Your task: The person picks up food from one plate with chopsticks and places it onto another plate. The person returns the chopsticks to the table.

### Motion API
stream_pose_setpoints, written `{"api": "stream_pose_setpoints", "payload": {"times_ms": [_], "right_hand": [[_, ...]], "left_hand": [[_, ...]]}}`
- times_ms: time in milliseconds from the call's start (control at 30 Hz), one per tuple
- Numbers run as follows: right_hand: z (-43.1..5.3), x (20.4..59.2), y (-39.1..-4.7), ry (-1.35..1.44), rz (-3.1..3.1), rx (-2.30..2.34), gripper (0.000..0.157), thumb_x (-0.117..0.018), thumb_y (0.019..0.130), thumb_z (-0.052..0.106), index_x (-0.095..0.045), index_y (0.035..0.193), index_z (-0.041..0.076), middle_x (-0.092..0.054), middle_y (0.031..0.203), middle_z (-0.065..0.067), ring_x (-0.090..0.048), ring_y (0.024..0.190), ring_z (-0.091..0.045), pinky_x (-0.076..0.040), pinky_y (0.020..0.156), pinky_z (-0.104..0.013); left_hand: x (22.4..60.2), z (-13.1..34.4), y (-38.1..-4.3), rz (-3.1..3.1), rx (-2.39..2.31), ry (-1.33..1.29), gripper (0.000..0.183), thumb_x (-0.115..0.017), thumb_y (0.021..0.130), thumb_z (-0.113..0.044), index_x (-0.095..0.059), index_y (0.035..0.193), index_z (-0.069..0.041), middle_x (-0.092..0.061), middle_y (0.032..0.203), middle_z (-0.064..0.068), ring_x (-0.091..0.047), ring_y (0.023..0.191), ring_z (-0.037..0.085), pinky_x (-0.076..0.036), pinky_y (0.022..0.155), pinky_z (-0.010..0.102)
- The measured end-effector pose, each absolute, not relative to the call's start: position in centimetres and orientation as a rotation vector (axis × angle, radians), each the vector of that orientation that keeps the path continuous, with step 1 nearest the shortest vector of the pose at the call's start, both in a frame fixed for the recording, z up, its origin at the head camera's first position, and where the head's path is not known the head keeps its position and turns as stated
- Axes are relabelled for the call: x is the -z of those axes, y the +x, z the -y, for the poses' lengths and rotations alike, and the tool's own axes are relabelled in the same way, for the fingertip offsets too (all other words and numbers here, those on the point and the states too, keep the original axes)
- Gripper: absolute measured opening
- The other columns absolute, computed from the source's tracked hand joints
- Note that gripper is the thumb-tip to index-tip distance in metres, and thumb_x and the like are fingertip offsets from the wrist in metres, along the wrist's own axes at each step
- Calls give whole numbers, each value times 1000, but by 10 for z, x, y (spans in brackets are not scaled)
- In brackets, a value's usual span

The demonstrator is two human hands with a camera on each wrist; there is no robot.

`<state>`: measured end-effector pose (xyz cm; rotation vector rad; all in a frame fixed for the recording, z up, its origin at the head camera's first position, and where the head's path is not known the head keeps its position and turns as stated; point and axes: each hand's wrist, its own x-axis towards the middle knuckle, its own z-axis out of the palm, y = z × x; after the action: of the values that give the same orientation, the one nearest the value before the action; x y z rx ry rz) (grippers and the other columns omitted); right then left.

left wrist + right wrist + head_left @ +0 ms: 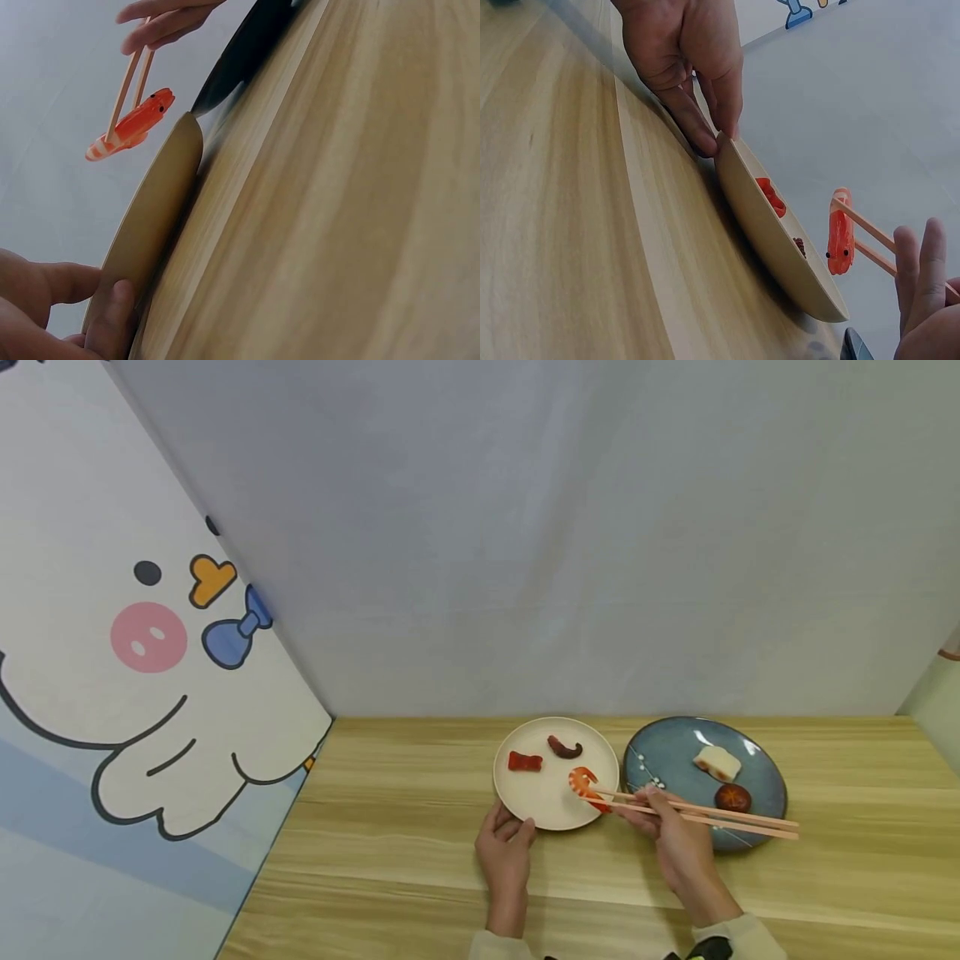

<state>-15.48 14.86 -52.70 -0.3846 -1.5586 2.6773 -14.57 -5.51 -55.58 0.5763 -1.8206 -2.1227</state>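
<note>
My left hand (505, 856) grips the near-left rim of a cream plate (540, 799), thumb and fingers at its edge. In my right hand (684, 843) is a pair of light wooden chopsticks (765, 818). Their tips pinch an orange-red toy shrimp (135, 126) with pale stripes. Both wrist views show the shrimp raised above the plate. On the cream plate lie a red strip of toy meat (525, 762) and a dark, curled tentacle-like piece (564, 747).
Just right of the cream plate stands a blue plate (663, 739) with a white blossom pattern. It bears a white piece with browned patches (717, 762) and a brown mushroom cap (732, 797). A grey wall (562, 568) rises behind the wooden table (390, 827).
</note>
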Motion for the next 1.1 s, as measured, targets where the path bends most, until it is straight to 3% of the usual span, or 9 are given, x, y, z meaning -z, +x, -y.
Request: {"api": "stream_pose_setpoints", "payload": {"times_ms": [200,667,1100], "right_hand": [[-153,525,-154,-353,1511,-2682,38,-47,112,5,-76,88,8,-75,84,-3,-79,77,-13,-63,79,-23],[-163,523,-153,-351,1475,-2708,43,-47,112,7,-77,83,14,-76,82,-1,-78,77,-11,-63,79,-23],[-174,524,-151,-218,1333,-2743,40,-50,111,6,-80,85,9,-78,84,-7,-79,77,-15,-63,77,-23]], "left_hand": [[555,55,-145,1805,2142,568,61,-69,89,17,-49,147,17,-61,120,26,-68,95,28,-60,70,21],[556,57,-142,1821,2144,578,62,-70,91,14,-48,149,15,-62,122,26,-67,92,18,-60,72,21],[556,56,-145,1811,2152,573,62,-69,91,15,-48,149,16,-61,124,28,-66,94,20,-60,72,21]]}}
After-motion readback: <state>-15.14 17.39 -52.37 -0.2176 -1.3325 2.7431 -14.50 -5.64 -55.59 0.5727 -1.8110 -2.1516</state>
